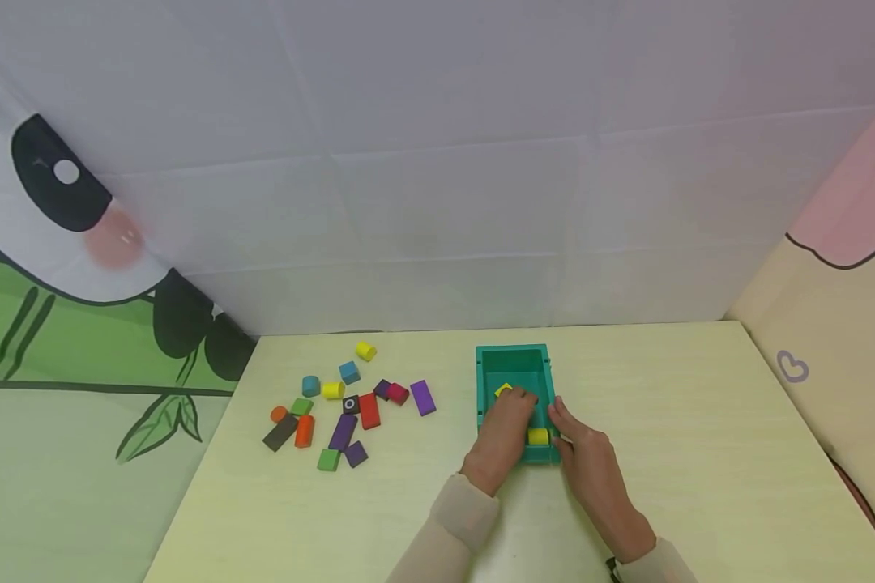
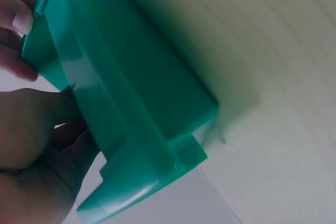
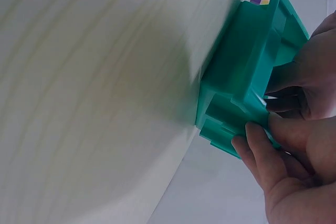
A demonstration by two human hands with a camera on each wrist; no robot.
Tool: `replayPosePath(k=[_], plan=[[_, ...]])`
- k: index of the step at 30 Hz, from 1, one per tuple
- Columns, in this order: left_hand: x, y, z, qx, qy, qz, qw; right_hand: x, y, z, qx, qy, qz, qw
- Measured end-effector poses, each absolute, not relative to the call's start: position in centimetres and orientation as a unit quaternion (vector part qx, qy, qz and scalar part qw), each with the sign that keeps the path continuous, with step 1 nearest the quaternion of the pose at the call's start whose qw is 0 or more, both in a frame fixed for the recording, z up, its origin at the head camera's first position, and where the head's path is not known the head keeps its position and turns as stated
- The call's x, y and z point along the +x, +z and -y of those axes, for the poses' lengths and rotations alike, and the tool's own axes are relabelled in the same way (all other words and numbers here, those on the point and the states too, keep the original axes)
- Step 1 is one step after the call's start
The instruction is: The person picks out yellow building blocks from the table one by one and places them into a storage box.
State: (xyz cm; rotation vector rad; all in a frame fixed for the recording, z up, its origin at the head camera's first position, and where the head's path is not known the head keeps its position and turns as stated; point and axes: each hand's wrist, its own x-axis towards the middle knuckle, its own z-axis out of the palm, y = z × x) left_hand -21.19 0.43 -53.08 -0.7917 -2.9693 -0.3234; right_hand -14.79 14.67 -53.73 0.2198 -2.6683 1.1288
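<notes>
A green plastic box [image 1: 512, 349] lies on the table with its open side up. My left hand [image 1: 506, 429] reaches down into it, and the fingertips are hidden inside, so what they hold cannot be seen. Beyond the fingers is a small yellow piece [image 1: 504, 389], partly covered by the hand. A yellow cylinder block [image 1: 537, 436] lies at the box's near end. At the right side, my right hand [image 1: 596, 465] grips the wall; in the right wrist view its fingers [image 3: 265, 156] pinch the green edge.
Left of the box lie scattered toy blocks, among them a purple one [image 1: 423, 397], a red one [image 1: 369, 410], a dark one [image 1: 280, 432] and a yellow cylinder [image 1: 365, 350]. A pale cloth wall [image 1: 452, 291] rises behind the wooden table [image 1: 656, 389].
</notes>
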Motion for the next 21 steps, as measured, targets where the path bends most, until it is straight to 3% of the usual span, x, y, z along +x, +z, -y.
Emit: replayPosePath(k=[21], plan=[[-20.87, -53.72, -0.91, -0.270, -0.096, 0.958, 0.021, -14.86, -53.95, -14.64, 0.077, 0.380, 0.914, 0.123]])
